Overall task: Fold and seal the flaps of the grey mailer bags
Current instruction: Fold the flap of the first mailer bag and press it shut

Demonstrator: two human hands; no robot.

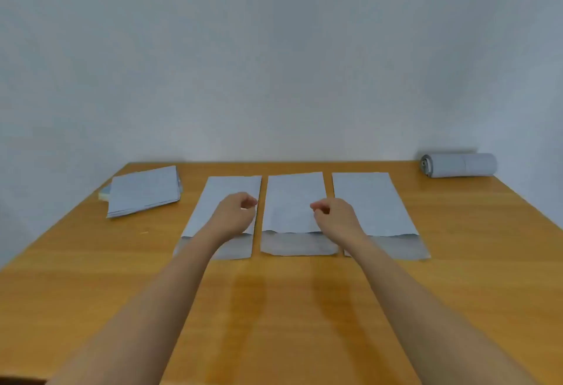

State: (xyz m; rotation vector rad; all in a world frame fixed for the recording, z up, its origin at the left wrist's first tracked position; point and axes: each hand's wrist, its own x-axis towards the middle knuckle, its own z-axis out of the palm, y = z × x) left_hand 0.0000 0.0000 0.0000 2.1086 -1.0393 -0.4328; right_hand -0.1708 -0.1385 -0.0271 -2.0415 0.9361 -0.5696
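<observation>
— What's on the table [91,278]?

— Three grey mailers [294,201] lie flat side by side, darker flaps [297,244] open toward the person. Left hand [234,212] and right hand [336,217] hover above them, fingers curled, grip closed on nothing.

— How would they handle?

— Probably light, thin, limp and slick; best pinched at the flap's corners, then pressed flat. A stack [143,191] and roll [458,165] wait aside.
</observation>
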